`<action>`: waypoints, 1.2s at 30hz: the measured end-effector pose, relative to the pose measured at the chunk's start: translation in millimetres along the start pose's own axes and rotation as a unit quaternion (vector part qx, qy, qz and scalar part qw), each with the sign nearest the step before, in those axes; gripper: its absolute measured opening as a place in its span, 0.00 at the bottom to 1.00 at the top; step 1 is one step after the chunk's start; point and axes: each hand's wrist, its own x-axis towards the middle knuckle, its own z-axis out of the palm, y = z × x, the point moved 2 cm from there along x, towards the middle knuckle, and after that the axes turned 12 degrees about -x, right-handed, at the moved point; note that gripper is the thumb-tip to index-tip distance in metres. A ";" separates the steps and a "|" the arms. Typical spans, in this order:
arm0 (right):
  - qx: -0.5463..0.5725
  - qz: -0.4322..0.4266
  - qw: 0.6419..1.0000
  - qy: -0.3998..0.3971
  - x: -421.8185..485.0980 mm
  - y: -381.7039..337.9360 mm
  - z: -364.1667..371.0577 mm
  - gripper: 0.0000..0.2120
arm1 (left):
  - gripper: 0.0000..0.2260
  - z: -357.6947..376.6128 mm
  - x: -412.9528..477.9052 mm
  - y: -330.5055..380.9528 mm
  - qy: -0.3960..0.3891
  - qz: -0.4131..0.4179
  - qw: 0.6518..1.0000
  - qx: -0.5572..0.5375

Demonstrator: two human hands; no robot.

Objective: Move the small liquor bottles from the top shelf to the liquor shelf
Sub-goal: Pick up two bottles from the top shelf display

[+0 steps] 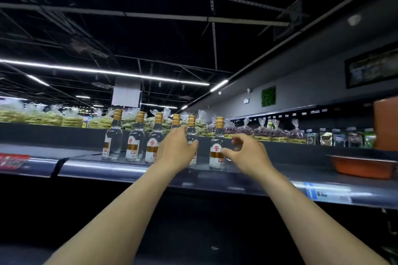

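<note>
Six bottles (136, 137) are stood upright on the shelf (86, 164), caps up. One is wrapped by the left hand (178, 148). The right hand (247, 153) is held open beside another.

6 small liquor bottles (217, 144) upright along the top shelf (129, 168) (all gold-capped, 2 partly hidden behind a hand). 2 bare hands raised. 1 orange tray (364, 166) at right. 1 blue price tag (323, 193) on the edge.

Head cam, angled up, close.
</note>
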 end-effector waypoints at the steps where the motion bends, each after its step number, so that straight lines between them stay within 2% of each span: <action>1: 0.010 -0.001 1.000 -0.010 5.2 -0.5 2.6 0.30 | 0.28 1.8 3.5 -1.0 0.005 -0.010 1.000 0.001; 4: 0.029 -0.001 0.999 -0.045 16.6 -5.0 6.4 0.35 | 0.27 5.1 11.1 -1.7 0.019 -0.027 0.999 0.019; 7: 0.044 0.005 0.998 -0.048 28.5 -3.2 15.2 0.35 | 0.27 12.2 18.9 -4.5 0.019 -0.036 0.999 0.031; 10: 0.034 0.009 0.998 -0.053 33.2 0.7 21.9 0.35 | 0.31 16.8 23.4 -7.3 0.014 -0.042 0.998 0.051; 14: 0.046 0.028 0.996 -0.067 35.2 5.8 32.0 0.41 | 0.36 18.9 24.6 -9.8 0.037 -0.035 0.997 0.055; 21: 0.072 0.049 0.996 -0.017 26.3 4.8 26.2 0.37 | 0.34 13.7 18.2 -0.4 0.067 -0.035 0.997 -0.029; 25: 0.081 0.051 0.995 0.031 17.0 6.8 7.1 0.36 | 0.32 12.9 8.3 18.5 0.051 -0.014 0.992 -0.112; 29: 0.083 0.074 0.991 0.068 -0.2 24.2 -30.8 0.37 | 0.26 11.2 -7.2 64.6 0.028 0.030 0.977 -0.209; 32: 0.074 0.090 0.988 0.097 -23.6 51.9 -72.4 0.40 | 0.27 17.2 -23.3 110.3 0.002 0.053 0.965 -0.256; 35: 0.070 0.112 0.984 0.118 -62.1 89.4 -128.3 0.33 | 0.25 36.7 -48.1 163.9 -0.043 0.066 0.951 -0.299; 36: 0.065 0.121 0.983 0.122 -79.2 103.5 -148.8 0.34 | 0.26 45.9 -59.6 183.3 -0.063 0.070 0.946 -0.310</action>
